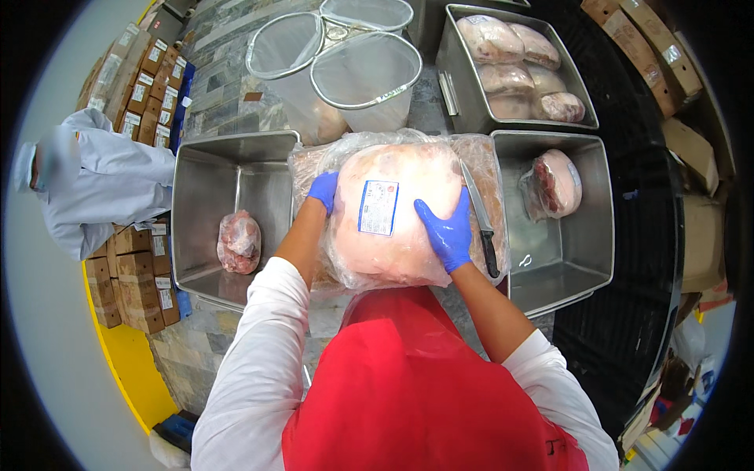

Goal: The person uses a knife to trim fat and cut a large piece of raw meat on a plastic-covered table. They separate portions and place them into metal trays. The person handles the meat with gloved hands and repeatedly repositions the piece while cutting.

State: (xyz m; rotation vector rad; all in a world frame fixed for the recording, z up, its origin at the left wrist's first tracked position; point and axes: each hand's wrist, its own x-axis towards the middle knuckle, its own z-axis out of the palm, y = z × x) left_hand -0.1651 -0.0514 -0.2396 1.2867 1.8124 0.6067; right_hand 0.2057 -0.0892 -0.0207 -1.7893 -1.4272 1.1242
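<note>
A large pale slab of meat (361, 259) in clear plastic, with a blue-edged white label (378, 208) on top, lies in front of me on a plastic-covered stack. My left hand (323, 193), in a blue glove, grips its left edge, the fingertips partly hidden by the side. On the right edge, my gloved right hand (448, 234) holds the slab, thumb laid over the top and fingers along the side. Just right of that hand is a knife (488, 245) with a black handle, its blade pointing away from me.
A metal tub (188, 200) at left holds one wrapped meat piece (239, 242); another tub (601, 228) at right holds a wrapped cut (558, 184). Behind stand bag-lined hoops (365, 71) and a tub (448, 55) of wrapped pieces. A person (110, 180) stands left, near stacked cartons (145, 94).
</note>
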